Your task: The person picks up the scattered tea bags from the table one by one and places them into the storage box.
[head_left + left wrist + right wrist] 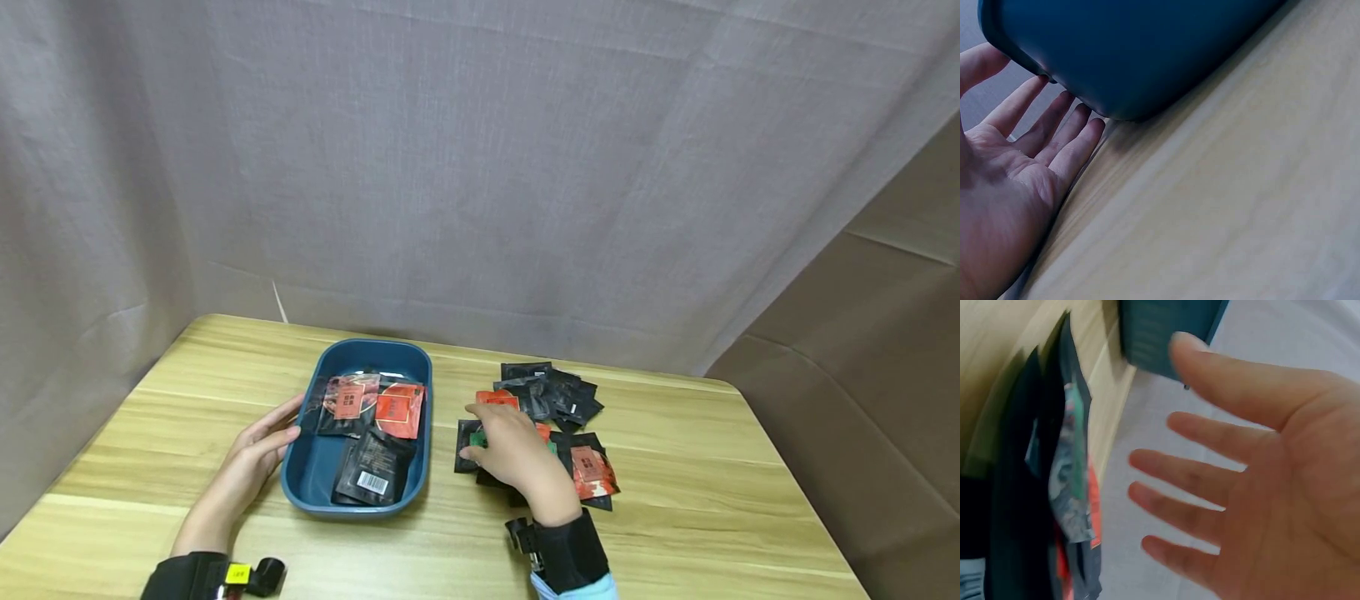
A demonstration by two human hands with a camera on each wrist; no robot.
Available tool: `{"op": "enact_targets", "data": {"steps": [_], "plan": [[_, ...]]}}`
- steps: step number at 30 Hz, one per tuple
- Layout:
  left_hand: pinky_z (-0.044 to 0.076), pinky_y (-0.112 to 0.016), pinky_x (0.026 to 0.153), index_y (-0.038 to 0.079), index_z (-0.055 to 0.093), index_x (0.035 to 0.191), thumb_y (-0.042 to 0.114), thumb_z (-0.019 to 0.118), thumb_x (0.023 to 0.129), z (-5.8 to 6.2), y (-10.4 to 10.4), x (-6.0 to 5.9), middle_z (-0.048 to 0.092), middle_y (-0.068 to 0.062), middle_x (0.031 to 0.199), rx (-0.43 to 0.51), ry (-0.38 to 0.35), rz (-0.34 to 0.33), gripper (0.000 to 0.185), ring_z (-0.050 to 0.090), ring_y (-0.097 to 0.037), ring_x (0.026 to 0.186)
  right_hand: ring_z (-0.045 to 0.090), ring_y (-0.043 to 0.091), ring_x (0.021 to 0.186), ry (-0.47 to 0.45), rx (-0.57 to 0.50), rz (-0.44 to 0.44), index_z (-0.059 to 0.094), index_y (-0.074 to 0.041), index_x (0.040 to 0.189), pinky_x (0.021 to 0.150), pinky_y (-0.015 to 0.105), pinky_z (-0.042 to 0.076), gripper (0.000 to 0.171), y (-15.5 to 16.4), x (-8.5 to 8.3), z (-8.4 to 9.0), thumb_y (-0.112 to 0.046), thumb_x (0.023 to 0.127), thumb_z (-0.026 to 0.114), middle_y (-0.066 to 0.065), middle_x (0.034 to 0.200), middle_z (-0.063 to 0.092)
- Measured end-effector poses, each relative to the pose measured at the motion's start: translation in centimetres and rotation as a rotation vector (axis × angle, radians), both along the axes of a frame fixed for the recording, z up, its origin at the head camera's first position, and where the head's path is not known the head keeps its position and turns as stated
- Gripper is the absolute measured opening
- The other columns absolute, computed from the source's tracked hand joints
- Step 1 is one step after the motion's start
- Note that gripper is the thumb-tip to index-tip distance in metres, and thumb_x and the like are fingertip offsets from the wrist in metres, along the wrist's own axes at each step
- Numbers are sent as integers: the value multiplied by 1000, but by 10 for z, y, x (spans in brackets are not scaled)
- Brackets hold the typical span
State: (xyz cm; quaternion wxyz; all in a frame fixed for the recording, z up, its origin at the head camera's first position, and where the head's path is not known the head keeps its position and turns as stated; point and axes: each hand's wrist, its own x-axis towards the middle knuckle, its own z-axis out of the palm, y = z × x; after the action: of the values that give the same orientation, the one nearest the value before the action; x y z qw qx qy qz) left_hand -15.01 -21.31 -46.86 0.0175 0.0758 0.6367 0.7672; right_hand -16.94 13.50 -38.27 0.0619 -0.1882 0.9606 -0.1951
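**Hands at tray and packet pile**

While the left hand [251, 454] is resting against the outer left wall of the blue tray [300, 483], its fingers [1054, 122] are lying straight and loosely spread, holding nothing. The left wrist view is showing the fingertips touching the tray's rounded lower corner, with the side of the hand lying on the wooden counter [697, 508].

The right hand [513, 450] is hovering palm-down over the pile of packets [570, 400] to the right of the tray. Its fingers [1197, 481] are standing wide and apart, gripping nothing; the packets are lying just beyond the fingertips in the wrist view. Whether the fingertips are touching the pile cannot be told.

Several packets [375, 429], black and red, are already lying inside the tray. A grey cloth [480, 167] is hanging behind the counter.
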Motion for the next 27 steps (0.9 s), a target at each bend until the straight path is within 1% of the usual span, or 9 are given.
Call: {"op": "enact_targets", "data": {"steps": [4,6,11,15,21,27], "plan": [[48,-21,93,-8,31,150,8,51,101,0,0,0,50,7,136,6,2,1,55,53,-3,120,39,41,137,-64,21,-29,49,-6,145,112,58,27,72,5,-2,-4,-19,82,83,17,145,49],[49,-21,93,-8,31,150,8,51,101,0,0,0,51,8,135,10,4,0,55,54,-3,120,38,41,137,-81,21,-32,49,-5,145,112,58,28,77,7,-2,-5,-17,78,86,17,146,48],[48,-21,94,-9,31,150,8,50,102,0,0,1,51,7,135,11,4,0,55,53,-4,120,38,40,136,-90,35,-25,50,-5,143,109,56,33,84,10,-3,-8,-14,71,91,17,146,48],[48,-21,94,-9,30,150,8,50,102,0,0,1,50,7,136,6,-3,2,55,53,-3,121,38,39,137,-79,58,-18,52,-7,142,107,56,36,83,10,-4,-11,-11,69,92,15,145,49],[48,-20,93,-10,29,150,8,50,102,1,0,1,52,10,135,6,-3,0,56,53,-3,120,33,41,140,-56,82,2,54,-8,139,111,58,28,80,6,-5,-16,-9,68,91,14,142,52],[48,-20,93,-11,28,150,7,50,102,0,0,0,52,11,134,8,-8,-1,57,54,-4,120,37,38,137,-52,68,11,54,-8,140,112,56,29,79,4,-7,-19,-9,70,90,14,141,52]]}}
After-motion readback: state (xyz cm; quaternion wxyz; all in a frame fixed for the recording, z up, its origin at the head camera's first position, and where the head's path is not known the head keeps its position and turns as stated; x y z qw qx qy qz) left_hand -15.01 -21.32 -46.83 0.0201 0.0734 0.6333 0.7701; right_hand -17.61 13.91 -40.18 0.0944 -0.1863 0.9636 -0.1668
